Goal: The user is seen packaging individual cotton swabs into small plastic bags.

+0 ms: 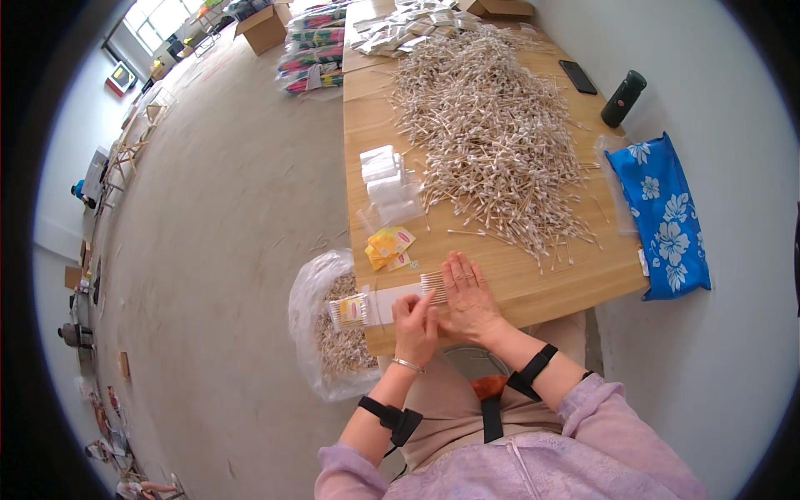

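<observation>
At the near edge of the wooden table, a short row of cotton swabs [432,284] lies side by side. My right hand [469,304] rests flat against the right end of that row, its fingers stretched out and held together. My left hand [415,327] is curled just below the swabs, fingers bent in at their lower left; whatever it pinches, if anything, is hidden. A white strip [398,297] runs leftward from the left hand. At its far end sits a clear pack of swabs [350,311] with a yellow card inside.
A large heap of loose swabs [492,133] covers the table's middle. Yellow cards [387,247] and clear bags [387,183] lie at left. A bag of swabs [337,350] stands below the left edge. A phone [577,77], dark bottle [623,98] and blue floral package [667,217] line the right side.
</observation>
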Motion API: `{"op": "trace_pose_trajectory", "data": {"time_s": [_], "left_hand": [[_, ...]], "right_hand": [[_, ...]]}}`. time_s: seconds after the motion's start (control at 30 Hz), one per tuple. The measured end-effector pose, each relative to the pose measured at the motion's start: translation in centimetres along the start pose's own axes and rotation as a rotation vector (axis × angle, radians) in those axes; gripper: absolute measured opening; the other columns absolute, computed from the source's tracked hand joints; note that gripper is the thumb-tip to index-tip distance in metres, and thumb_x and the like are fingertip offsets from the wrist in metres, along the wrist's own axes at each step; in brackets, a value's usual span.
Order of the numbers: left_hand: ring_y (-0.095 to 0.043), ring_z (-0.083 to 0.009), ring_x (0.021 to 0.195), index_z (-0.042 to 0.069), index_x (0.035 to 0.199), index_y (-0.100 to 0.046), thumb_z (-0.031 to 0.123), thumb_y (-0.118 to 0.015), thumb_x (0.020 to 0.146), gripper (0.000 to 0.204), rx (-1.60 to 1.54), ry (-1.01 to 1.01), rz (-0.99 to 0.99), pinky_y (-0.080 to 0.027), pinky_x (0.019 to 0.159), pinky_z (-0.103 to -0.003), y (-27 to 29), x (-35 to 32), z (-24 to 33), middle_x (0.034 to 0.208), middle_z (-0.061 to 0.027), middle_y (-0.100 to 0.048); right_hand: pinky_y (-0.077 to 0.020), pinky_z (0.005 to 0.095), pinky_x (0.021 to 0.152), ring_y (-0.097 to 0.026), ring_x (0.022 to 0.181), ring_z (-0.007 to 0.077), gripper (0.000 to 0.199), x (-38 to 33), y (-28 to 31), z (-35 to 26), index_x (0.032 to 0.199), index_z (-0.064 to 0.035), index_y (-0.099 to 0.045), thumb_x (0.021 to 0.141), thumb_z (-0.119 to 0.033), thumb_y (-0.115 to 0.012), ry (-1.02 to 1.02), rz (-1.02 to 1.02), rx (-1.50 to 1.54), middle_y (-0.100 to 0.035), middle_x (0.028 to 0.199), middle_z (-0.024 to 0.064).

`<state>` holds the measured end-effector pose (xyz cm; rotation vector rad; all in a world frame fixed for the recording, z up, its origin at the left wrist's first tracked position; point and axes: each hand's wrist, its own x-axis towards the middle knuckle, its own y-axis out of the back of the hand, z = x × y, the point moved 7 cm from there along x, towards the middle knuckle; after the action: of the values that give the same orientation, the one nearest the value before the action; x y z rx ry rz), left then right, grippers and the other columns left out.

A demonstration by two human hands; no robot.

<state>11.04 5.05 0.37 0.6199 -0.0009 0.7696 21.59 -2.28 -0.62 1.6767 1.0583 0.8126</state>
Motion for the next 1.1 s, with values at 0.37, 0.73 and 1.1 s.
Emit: {"op": "trace_pose_trajectory", "data": {"time_s": [0.37,0.73,1.1], "left_hand": [[-0.046,-0.0274,0.101,0.009,0.131,-0.054,0.035,-0.058,0.088,0.050,0.393,-0.180,-0.204,-0.032,0.091,-0.041,-0.6,-1.9,1.7,0.106,-0.0092,-0.051],[-0.046,-0.0290,0.101,0.008,0.134,-0.048,0.048,-0.053,0.090,0.060,0.421,-0.158,-0.231,-0.032,0.090,-0.042,-1.1,-1.6,1.3,0.107,-0.0112,-0.050],[-0.046,-0.0279,0.098,0.008,0.138,-0.044,0.043,-0.058,0.087,0.063,0.430,-0.077,-0.279,-0.031,0.088,-0.042,-1.3,-0.9,1.4,0.103,-0.0090,-0.051]], "right_hand": [[-0.0055,0.0442,0.119,-0.008,0.146,0.0346,0.086,0.0,-0.5,-0.1,0.146,0.0081,-0.016,0.083,-0.039,-0.051,0.042,0.047,-0.050,-0.012,0.155,0.0245],[-0.0093,0.0453,0.118,-0.012,0.145,0.0362,0.103,0.0,-0.3,-0.2,0.145,0.0094,-0.017,0.077,-0.055,-0.060,0.041,0.057,-0.092,-0.015,0.153,0.0260],[-0.0085,0.0455,0.118,-0.011,0.145,0.0355,0.097,0.0,-0.4,-0.1,0.145,0.0086,-0.017,0.079,-0.049,-0.058,0.047,0.079,-0.122,-0.014,0.154,0.0255]]}}
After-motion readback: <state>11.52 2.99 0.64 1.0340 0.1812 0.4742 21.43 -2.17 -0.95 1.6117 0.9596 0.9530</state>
